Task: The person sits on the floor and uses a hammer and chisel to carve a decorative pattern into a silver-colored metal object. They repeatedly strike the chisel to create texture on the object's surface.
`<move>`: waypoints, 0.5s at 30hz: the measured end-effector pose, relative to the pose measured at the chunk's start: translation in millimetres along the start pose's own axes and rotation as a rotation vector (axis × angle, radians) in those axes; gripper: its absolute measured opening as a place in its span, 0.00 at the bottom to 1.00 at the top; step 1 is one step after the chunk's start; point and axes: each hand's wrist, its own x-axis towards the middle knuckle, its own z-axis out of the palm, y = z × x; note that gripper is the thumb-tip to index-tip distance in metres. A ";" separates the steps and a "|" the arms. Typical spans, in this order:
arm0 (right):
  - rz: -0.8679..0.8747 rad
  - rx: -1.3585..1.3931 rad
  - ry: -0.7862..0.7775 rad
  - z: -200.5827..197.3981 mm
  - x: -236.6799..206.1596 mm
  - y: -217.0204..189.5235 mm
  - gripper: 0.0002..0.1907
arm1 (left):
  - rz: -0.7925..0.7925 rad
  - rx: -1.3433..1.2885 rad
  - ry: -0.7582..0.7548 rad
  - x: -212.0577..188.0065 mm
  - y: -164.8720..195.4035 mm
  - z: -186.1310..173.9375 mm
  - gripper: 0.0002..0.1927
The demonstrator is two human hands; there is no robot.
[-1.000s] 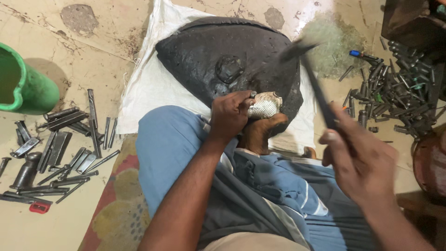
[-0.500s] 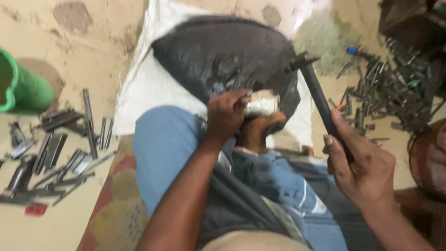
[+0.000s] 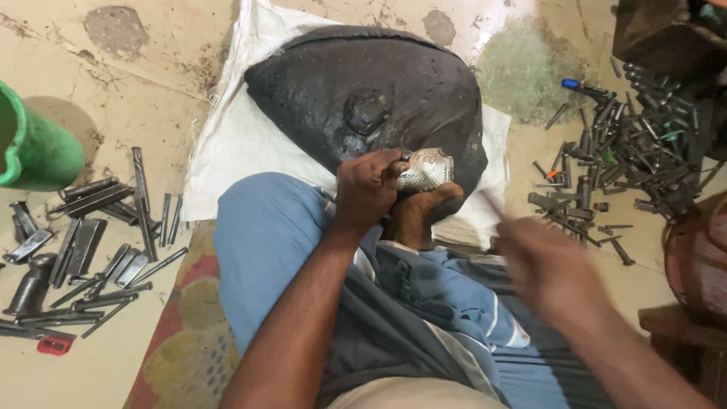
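Observation:
A small embossed silver metal piece lies on the near edge of a black pitch mound, which rests on a white sack. My left hand is closed on a thin chisel, with its tip against the silver piece. A bare foot sits just below the piece. My right hand is motion-blurred at the lower right. It grips a hammer, of which only a faint streak of handle shows; the head is not visible.
A green bucket stands at the far left. Below it lie several steel punches and a small red object. A heap of dark tools lies at the right, under a dark block. A patterned mat is under my leg.
My right hand has swung down and toward me with the hammer, from raised at the right to low and blurred. My left hand has stayed on the silver piece.

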 end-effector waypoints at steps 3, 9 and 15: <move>-0.118 -0.066 0.103 7.6 2.6 2.1 0.26 | 0.003 -0.047 0.039 0.4 -0.6 0.2 0.09; 0.162 0.083 0.275 -7.0 -11.3 7.2 0.24 | 0.015 -0.017 0.102 0.3 -9.4 5.6 0.09; 0.234 0.089 0.239 -14.8 -8.8 11.7 0.24 | -0.008 0.078 0.084 2.8 -12.9 9.7 0.07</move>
